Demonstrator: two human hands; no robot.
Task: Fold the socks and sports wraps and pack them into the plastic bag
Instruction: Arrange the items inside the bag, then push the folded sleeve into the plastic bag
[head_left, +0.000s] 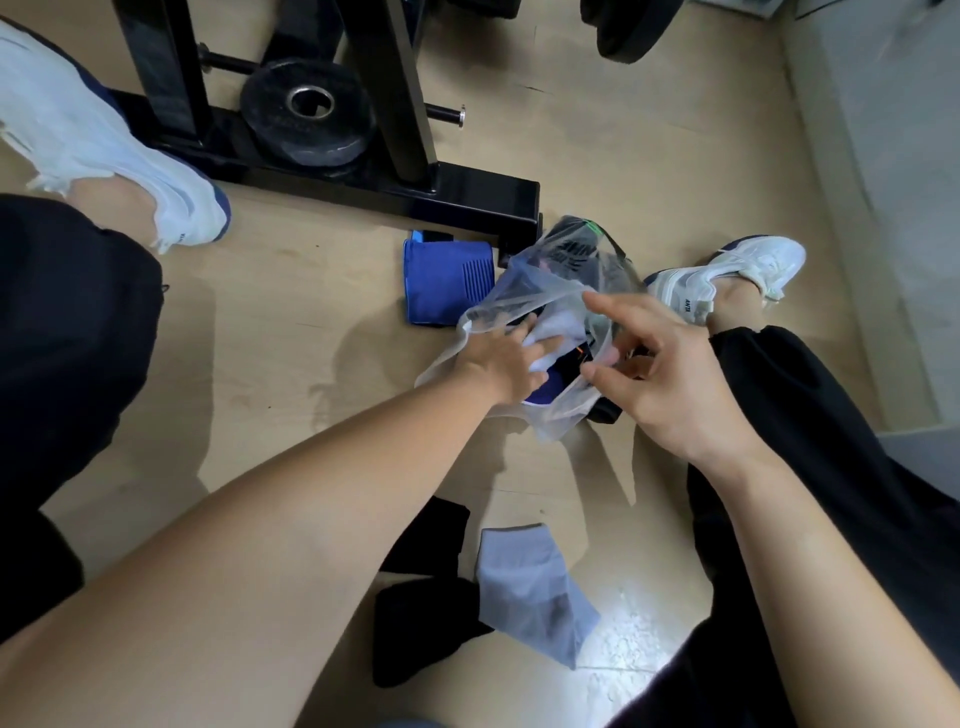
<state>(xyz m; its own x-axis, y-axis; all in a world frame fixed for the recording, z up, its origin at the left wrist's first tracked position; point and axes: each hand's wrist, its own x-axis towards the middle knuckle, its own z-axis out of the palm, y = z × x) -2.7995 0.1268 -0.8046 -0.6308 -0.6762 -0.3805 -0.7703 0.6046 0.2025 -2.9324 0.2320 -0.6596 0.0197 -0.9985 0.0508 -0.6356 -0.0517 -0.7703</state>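
A clear plastic bag (524, 291) lies on the floor between my legs, with dark and blue folded items inside. My left hand (501, 364) reaches into its mouth and grips a white sock (553, 330) inside the bag. My right hand (660, 374) pinches the bag's right rim between thumb and fingers, with the index finger stretched out above. A folded blue sports wrap (447, 283) lies just left of the bag. Near my lap lie a grey sock (530, 582) and two black socks (415, 629), (434, 538).
A black rack base (467, 195) with a weight plate (306, 111) stands right behind the bag and the blue wrap. My white shoes (727, 275), (104, 145) and my black trouser legs flank the wooden floor. A grey wall runs along the right.
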